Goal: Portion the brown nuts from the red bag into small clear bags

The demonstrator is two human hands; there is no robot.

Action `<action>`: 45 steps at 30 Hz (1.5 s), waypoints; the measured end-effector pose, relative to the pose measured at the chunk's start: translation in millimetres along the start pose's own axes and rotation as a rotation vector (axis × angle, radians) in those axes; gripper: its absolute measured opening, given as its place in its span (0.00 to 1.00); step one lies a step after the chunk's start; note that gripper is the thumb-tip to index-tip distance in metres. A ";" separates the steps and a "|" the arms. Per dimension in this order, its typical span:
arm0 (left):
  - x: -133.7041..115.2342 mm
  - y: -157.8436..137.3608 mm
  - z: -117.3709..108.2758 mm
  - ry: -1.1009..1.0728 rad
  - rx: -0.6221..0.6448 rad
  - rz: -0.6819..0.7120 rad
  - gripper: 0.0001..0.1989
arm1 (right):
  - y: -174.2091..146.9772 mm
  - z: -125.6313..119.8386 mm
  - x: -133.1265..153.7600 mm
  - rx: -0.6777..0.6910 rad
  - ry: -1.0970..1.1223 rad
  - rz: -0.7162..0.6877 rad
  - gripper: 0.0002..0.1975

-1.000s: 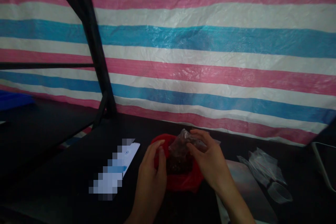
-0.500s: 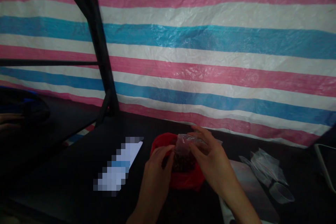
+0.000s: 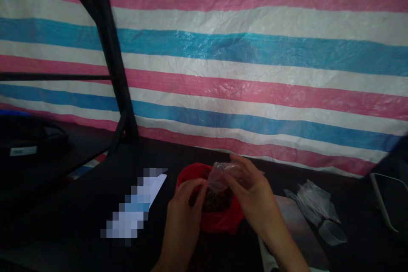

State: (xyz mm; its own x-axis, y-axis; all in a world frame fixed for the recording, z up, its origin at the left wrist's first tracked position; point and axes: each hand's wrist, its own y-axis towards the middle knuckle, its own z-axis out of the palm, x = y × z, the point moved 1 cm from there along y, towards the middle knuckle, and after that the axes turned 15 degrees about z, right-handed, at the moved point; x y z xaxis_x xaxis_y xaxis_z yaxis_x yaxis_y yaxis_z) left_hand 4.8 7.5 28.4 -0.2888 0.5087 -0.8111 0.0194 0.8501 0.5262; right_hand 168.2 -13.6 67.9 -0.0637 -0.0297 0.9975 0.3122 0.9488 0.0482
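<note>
A small clear plastic bag (image 3: 218, 175) hangs between my hands, its mouth rounded and facing left. My right hand (image 3: 250, 189) grips the bag's side between thumb and fingers. With thumb and index finger pinched, my left hand (image 3: 188, 202) holds the edge of the bag's mouth. Beneath the bag sits a red plastic bag (image 3: 219, 221), opened wide, with a heap of small dark pieces (image 3: 217, 200) inside. Their exact kind is too dim to tell. My hands partly cover the red bag's left and right sides.
Right of my forearm lies a flat scale-like device (image 3: 296, 221). Beside it are several clear bags (image 3: 315, 199) and a clear plastic cup (image 3: 332, 233). A phone-like device (image 3: 390, 202) stands far right. A blurred white packet (image 3: 134, 208) lies left; a black metal frame (image 3: 110, 59) rises behind.
The clear bag's mouth has opened into a rounder shape, with my left fingers at its edge. The whole view has shifted slightly, and the hand at far left is out of sight.
</note>
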 end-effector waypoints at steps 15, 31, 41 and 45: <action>4.5 -0.9 -0.4 0.009 -0.044 0.035 0.15 | 3.0 -11.9 0.8 -0.029 -0.252 0.019 0.10; -1.0 -10.8 15.2 -0.063 -0.022 0.103 0.20 | 5.4 -39.0 5.5 -0.030 -0.151 0.103 0.19; 6.9 -4.4 -8.2 0.134 -0.170 0.201 0.16 | 8.7 -216.3 -24.7 -0.879 -0.901 0.460 0.39; 6.8 -4.9 -12.3 0.152 -0.180 0.233 0.15 | 1.1 -205.7 -30.0 -0.960 -1.101 0.386 0.35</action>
State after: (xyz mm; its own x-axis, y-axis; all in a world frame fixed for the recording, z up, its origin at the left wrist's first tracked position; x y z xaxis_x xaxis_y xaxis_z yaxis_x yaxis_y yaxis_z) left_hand -9.1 5.1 23.5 -0.4361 0.6489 -0.6235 -0.0643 0.6686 0.7408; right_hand 365.4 -76.3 48.6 -0.3570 0.8226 0.4426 0.9302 0.2702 0.2483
